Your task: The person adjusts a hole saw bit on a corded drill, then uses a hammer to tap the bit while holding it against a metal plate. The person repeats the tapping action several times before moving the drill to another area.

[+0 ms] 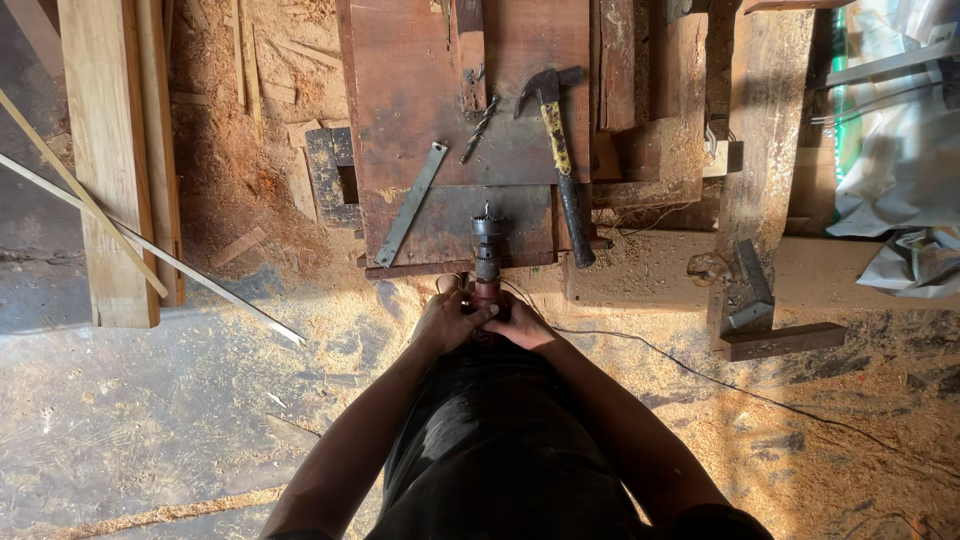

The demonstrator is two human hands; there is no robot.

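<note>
Planks [118, 160]: far left, on sawdust.
Metal strip [411, 204]: flat on the board [420, 90].
Left hand [448, 318]: wrapped round the drill [487, 262] — chuck over the board's near edge.
Right hand [520, 325]: clasping the drill too.
Hammer [560, 160]: just right — on the board.

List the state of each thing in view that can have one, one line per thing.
Left hand: wrapped around the drill body.
Right hand: gripping the drill from the other side.
Electric drill: held in both hands, chuck end over the dark board.
Hammer: lying flat, untouched.
Drill bit: lying loose on the board.
Flat metal bar: lying at a slant on the board.
Dark board: flat, dusted with sawdust.
</note>
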